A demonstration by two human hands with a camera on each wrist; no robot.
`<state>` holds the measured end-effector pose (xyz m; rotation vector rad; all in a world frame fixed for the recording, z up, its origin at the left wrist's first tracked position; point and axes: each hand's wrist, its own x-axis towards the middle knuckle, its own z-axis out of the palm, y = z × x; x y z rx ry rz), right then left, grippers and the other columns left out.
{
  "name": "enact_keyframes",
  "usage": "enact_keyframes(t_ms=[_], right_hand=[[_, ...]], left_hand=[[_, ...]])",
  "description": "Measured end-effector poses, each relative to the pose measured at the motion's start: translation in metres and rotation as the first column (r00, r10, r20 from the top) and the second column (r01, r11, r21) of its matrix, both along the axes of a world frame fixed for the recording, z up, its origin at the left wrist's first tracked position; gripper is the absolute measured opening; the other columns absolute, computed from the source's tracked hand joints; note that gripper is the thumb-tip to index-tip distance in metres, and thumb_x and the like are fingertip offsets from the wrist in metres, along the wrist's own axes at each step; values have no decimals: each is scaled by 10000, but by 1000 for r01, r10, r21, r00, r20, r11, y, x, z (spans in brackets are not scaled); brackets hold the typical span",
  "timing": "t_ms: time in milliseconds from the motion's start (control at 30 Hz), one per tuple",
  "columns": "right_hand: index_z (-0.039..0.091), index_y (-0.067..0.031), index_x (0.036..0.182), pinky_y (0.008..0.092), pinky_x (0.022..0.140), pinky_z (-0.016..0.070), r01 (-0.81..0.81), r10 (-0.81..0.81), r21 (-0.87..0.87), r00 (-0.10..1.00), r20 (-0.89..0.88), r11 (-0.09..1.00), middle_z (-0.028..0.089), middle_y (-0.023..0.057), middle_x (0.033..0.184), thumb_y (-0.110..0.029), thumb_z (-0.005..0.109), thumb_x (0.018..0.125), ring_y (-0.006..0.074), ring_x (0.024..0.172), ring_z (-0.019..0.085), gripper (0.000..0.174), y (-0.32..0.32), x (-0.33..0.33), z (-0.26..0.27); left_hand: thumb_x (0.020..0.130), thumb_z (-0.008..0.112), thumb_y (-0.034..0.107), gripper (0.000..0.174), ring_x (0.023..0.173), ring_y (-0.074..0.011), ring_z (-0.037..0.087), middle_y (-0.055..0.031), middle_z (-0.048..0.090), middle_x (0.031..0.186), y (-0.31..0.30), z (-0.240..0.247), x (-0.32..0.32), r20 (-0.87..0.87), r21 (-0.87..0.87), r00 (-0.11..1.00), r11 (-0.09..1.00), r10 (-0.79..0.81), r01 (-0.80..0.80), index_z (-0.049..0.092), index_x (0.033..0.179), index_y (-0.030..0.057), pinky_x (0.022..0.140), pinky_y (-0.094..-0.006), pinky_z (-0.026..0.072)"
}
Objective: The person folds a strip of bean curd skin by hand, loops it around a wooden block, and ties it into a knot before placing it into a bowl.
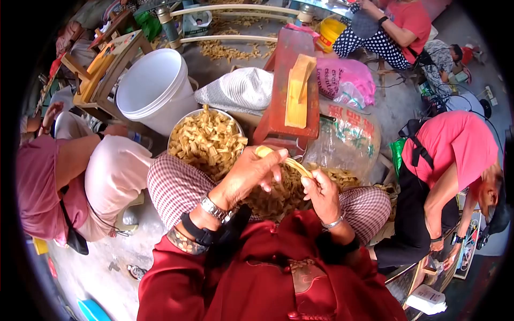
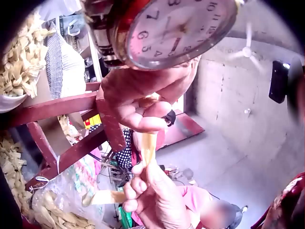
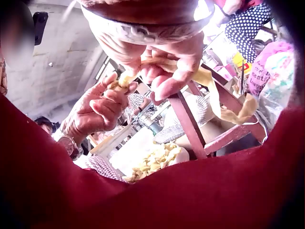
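A pale yellow flat strip (image 1: 295,166) stretches between my two hands above my lap. My left hand (image 1: 250,172) pinches one end between thumb and fingers. At the other side, my right hand (image 1: 323,197) grips the strip with curled fingers. A loose tail of the strip (image 3: 214,98) hangs past the right hand in the right wrist view, curling at its tip. Near the left hand stands a round basin (image 1: 242,128) heaped with small folded yellow pieces (image 1: 206,140). More yellow strips (image 1: 276,200) lie in a pile below both hands, between my knees.
Ahead is a red wooden bench (image 1: 278,69) bearing a yellow wooden block (image 1: 297,96). A white bucket (image 1: 152,91) stands to the left, a clear plastic bag (image 1: 342,142) to the right. People sit close on the left (image 1: 59,182) and right (image 1: 455,155).
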<state>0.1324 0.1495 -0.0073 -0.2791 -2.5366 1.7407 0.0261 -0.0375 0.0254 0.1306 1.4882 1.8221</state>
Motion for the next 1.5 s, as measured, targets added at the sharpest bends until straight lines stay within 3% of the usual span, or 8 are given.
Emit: enact_keyframes(t_ms=[233, 367, 700, 1033, 1100, 1167, 1267, 1500], right_hand=[[518, 5, 1098, 227, 537, 553, -41, 119, -443, 981, 151, 896, 569, 44, 774, -218, 551, 922, 108, 687, 612, 286, -16, -15, 10], [541, -18, 996, 191, 439, 435, -83, 189, -496, 968, 167, 865, 557, 18, 709, -236, 502, 950, 66, 631, 560, 227, -16, -24, 11], [550, -14, 806, 328, 550, 426, -203, 251, 235, 948, -196, 950, 561, 113, 630, -208, 489, 926, 225, 578, 573, 236, 31, -70, 57], [542, -85, 774, 449, 538, 432, 38, 198, 703, 947, -252, 711, 572, 151, 649, -297, 450, 928, 377, 640, 572, 277, 79, -160, 70], [535, -82, 777, 455, 541, 431, 52, 221, 756, 941, -256, 652, 573, 162, 666, -285, 455, 922, 387, 648, 569, 262, 86, -165, 21], [534, -69, 811, 477, 533, 397, 4, 152, 705, 976, -158, 709, 564, 176, 678, -241, 499, 892, 398, 652, 561, 193, 87, -146, 0], [565, -79, 852, 423, 502, 393, 13, 45, 424, 991, -127, 906, 525, 151, 607, -278, 494, 922, 357, 576, 546, 223, 71, -106, 16], [509, -93, 754, 362, 486, 443, -28, 294, 498, 835, -464, 867, 528, 57, 636, -167, 668, 786, 233, 556, 563, 177, -14, -45, 25]], left_hand=[[897, 600, 189, 237, 439, -44, 387, 1, 542, 641, 5, -5, -1, 133, 139, 991, 989, 32, -50, 605, 1026, -9, 405, -198, 341], [863, 653, 165, 159, 463, -26, 387, 23, 540, 671, 9, 3, -1, 114, 116, 990, 988, 86, -99, 608, 940, 34, 403, -185, 314], [898, 560, 99, 85, 461, -24, 369, 52, 456, 622, 5, 30, -56, -45, 262, 984, 952, 173, -155, 571, 828, 53, 402, -167, 334], [885, 589, 147, 124, 480, -37, 443, 39, 524, 623, 68, 24, -134, -378, 134, 901, 975, 214, -175, 606, 811, 49, 414, -189, 365], [887, 590, 184, 168, 466, -44, 441, 25, 541, 606, 75, 0, -138, -440, -105, 878, 960, 188, -258, 610, 810, 36, 416, -195, 366], [890, 603, 236, 219, 459, -44, 429, 11, 576, 629, 66, -36, -148, -800, -326, 600, 834, 7, -444, 620, 825, 28, 408, -191, 351], [882, 622, 301, 280, 482, -37, 434, -8, 626, 683, 41, 2, -110, -472, -272, 880, 959, -59, -81, 635, 875, 21, 409, -180, 359], [920, 572, 293, 317, 625, -60, 572, -29, 630, 750, -1, -38, -25, -208, -322, 963, 941, -174, 100, 615, 1006, -9, 482, -202, 479]])
